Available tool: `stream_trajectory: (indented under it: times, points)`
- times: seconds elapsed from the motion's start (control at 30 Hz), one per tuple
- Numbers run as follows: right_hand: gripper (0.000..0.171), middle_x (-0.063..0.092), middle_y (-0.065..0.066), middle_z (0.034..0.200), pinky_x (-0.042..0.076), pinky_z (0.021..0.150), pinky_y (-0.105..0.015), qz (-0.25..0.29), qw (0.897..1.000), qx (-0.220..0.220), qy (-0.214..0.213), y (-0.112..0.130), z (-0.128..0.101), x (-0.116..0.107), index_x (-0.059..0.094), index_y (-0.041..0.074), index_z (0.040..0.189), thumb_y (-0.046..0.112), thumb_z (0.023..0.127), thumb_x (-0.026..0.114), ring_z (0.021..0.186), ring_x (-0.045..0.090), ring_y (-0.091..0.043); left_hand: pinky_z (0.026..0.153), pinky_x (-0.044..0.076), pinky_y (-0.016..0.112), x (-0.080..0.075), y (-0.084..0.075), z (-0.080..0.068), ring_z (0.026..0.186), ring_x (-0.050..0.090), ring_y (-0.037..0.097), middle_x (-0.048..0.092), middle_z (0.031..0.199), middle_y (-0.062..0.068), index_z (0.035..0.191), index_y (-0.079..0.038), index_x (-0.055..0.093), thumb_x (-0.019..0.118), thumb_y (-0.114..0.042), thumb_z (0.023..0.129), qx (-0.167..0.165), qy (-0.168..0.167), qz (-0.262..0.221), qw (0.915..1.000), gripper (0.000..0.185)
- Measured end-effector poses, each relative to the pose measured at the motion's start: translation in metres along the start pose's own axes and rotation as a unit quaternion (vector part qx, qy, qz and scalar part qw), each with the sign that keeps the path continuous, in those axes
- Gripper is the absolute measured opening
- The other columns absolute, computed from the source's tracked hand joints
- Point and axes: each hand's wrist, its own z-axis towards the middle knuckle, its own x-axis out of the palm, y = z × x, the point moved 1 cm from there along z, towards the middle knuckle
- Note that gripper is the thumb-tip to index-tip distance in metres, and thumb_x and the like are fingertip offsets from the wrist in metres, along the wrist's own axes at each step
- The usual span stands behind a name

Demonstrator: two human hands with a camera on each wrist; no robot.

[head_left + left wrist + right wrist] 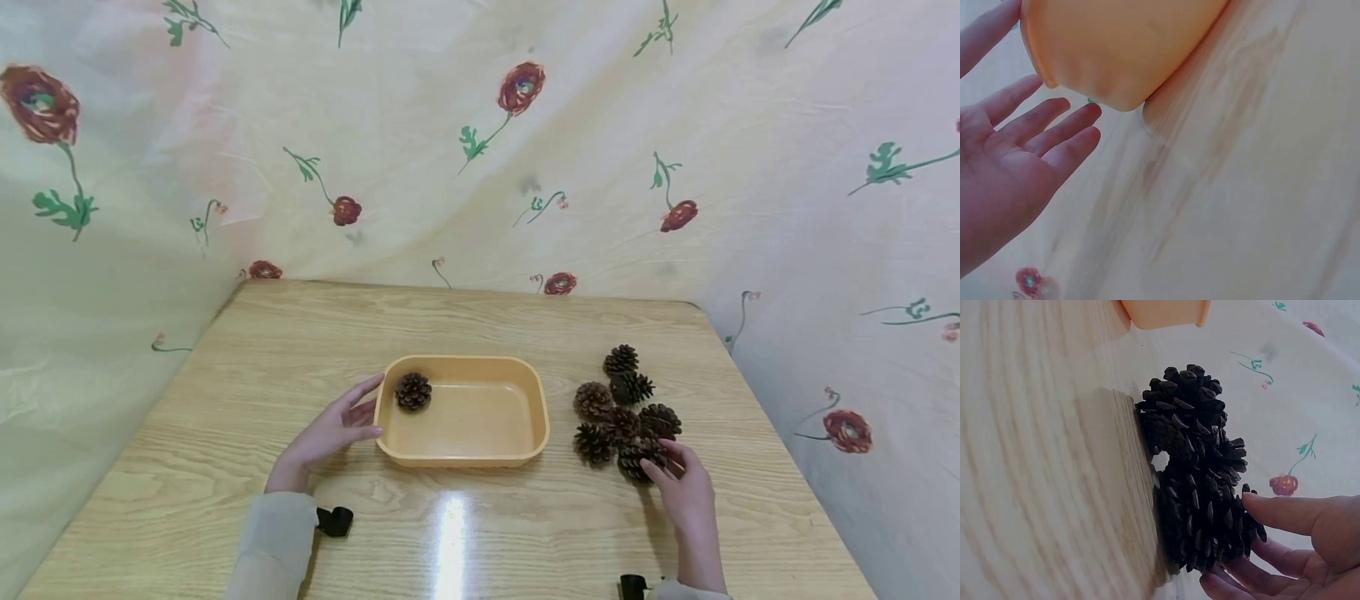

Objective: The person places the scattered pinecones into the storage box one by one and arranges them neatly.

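Note:
An orange plastic tray (536, 417) sits mid-table with one pine cone (413, 391) in its far left corner. My left hand (358, 414) lies open beside the tray's left wall, fingers straight; in the left wrist view the fingertips (1088, 115) reach close to the tray's corner (1122, 50). Several pine cones (622, 404) are clustered right of the tray. My right hand (670, 471) is at the nearest cone (637, 457), which lies on the table. In the right wrist view, thumb (1272, 509) and fingers (1235, 584) pinch that cone (1204, 519) from either side.
The wooden table (225, 400) is walled in by a pale floral cloth (480, 150) at the back and both sides. Bare wood lies in front of the tray and to the left. The table's right edge (757, 392) runs close past the cone cluster.

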Motion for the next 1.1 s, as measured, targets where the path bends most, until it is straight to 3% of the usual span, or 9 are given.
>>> stream_trajectory:
  times: [0.13, 0.4, 0.53, 0.63, 1.1]
  points:
    - [0.059, 0.026, -0.032, 0.142, 0.035, 0.103, -0.049, 0.006, 1.000, 0.004, -0.007, 0.001, 0.000, 0.000, 0.028, -0.005, 0.140, 0.008, 0.090, 0.057, 0.131, 0.028, -0.046, 0.101, 0.037, 0.022, -0.002, 0.005, 0.000, 0.134, 0.024, 0.040, 0.010, 0.152, 0.019, 0.148, -0.007, 0.014, 0.061, 0.004, 0.083, 0.004, -0.001, -0.016, 0.9999, 0.081]
    - [0.056, 0.031, -0.030, 0.141, 0.037, 0.100, -0.042, 0.010, 1.000, 0.008, -0.022, 0.001, 0.001, -0.001, 0.032, -0.005, 0.137, 0.006, 0.089, 0.058, 0.130, 0.032, -0.043, 0.104, 0.035, 0.026, -0.001, 0.008, 0.001, 0.136, 0.021, 0.040, 0.009, 0.154, 0.014, 0.149, -0.011, 0.015, 0.061, 0.005, 0.082, -0.003, -0.004, -0.050, 0.9987, 0.083]
    - [0.055, 0.032, -0.030, 0.140, 0.046, 0.085, -0.010, 0.016, 1.000, 0.007, -0.026, 0.002, -0.001, -0.002, 0.033, -0.006, 0.137, 0.004, 0.089, 0.059, 0.129, 0.034, -0.043, 0.106, 0.032, 0.031, 0.000, 0.009, 0.000, 0.137, 0.017, 0.039, 0.007, 0.155, 0.012, 0.149, -0.012, 0.013, 0.059, 0.008, 0.083, 0.000, 0.001, -0.085, 0.9964, 0.083]
    - [0.055, 0.032, -0.030, 0.140, 0.036, 0.065, 0.005, 0.021, 0.999, 0.008, -0.030, 0.003, -0.002, -0.003, 0.034, -0.005, 0.137, 0.004, 0.088, 0.059, 0.128, 0.035, -0.043, 0.107, 0.030, 0.032, 0.001, 0.010, 0.000, 0.138, 0.013, 0.039, 0.005, 0.155, 0.012, 0.149, -0.012, 0.011, 0.057, 0.009, 0.083, 0.009, 0.006, -0.096, 0.9953, 0.083]
    - [0.054, 0.036, -0.024, 0.140, 0.038, 0.068, 0.004, 0.046, 0.997, 0.009, -0.056, 0.009, -0.010, -0.006, 0.038, -0.002, 0.136, 0.003, 0.086, 0.060, 0.126, 0.040, -0.038, 0.104, 0.031, 0.018, 0.000, 0.014, -0.001, 0.137, 0.013, 0.041, 0.006, 0.154, 0.017, 0.149, -0.013, 0.009, 0.058, 0.005, 0.085, 0.024, 0.020, -0.079, 0.9964, 0.084]
